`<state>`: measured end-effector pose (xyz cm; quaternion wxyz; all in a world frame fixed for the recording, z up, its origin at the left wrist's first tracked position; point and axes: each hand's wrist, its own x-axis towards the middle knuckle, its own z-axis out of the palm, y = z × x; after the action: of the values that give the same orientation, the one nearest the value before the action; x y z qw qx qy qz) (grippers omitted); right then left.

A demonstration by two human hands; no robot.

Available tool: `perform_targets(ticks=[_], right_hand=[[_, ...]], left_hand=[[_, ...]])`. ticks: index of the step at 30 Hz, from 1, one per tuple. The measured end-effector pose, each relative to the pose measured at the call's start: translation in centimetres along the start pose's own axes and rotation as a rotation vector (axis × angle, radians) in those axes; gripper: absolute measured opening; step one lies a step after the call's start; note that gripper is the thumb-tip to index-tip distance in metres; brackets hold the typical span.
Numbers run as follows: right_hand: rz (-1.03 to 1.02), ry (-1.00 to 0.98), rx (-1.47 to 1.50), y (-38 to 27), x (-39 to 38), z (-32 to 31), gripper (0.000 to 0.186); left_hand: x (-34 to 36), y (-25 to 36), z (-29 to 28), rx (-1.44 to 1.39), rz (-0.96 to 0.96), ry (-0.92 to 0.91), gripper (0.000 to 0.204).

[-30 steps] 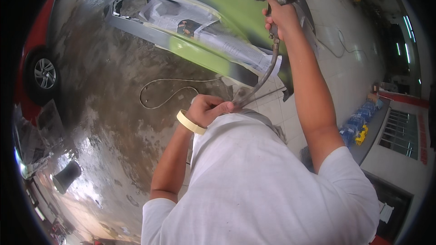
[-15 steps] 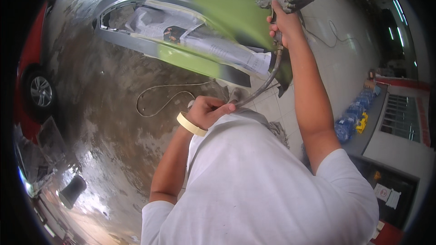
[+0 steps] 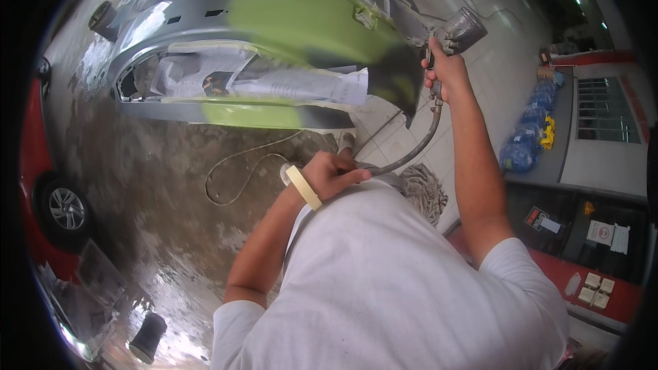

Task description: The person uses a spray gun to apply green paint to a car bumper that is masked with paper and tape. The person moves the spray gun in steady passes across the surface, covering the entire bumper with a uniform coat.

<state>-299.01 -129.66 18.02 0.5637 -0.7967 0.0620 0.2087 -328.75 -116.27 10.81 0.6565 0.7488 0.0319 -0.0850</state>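
Note:
My right hand (image 3: 447,74) is closed round the handle of a spray gun (image 3: 444,42) with a metal cup, held out at the right end of a car bumper (image 3: 295,31). The bumper is grey with light green patches, and newspaper masking (image 3: 274,82) covers its opening. From the gun's handle an air hose (image 3: 419,147) curves down to my left hand (image 3: 334,175), which is closed on it close to my waist. Around my left wrist sits a roll of masking tape (image 3: 303,187). No spray mist can be made out.
A looped thin hose (image 3: 216,188) lies on the wet, stained floor. A red car (image 3: 41,137) stands at the left, with a dark stool-like object (image 3: 147,337) lower down. At the right, blue water bottles (image 3: 528,130) line a counter. A crumpled cloth (image 3: 423,192) is beside me.
My view has turned, so the bumper appears farther left and more level. The spray gun in my right hand has moved right and slightly lower in view. My left hand keeps hold of the hose.

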Motion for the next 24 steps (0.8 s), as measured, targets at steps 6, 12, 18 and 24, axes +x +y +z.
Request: perform_targets(ticks=[6, 12, 18, 24], right_hand=[[-0.046, -0.031, -0.046, -0.9, 0.4, 0.3, 0.042], [-0.095, -0.115, 0.068, -2.5, 0.4, 1.5, 0.039], [-0.003, -0.108, 0.052, -0.8, 2.7, 0.0, 0.040], [-0.035, -0.028, -0.017, -0.3, 4.3, -1.4, 0.040]], left_hand=[[0.7, 0.2, 0.7, -0.006, -0.012, 0.016, 0.038], [0.2, -0.5, 1.3, -0.089, -0.065, 0.065, 0.037], [0.9, 0.8, 2.0, -0.054, -0.050, 0.093, 0.039], [1.6, 0.7, 2.0, -0.023, -0.022, 0.022, 0.036]])
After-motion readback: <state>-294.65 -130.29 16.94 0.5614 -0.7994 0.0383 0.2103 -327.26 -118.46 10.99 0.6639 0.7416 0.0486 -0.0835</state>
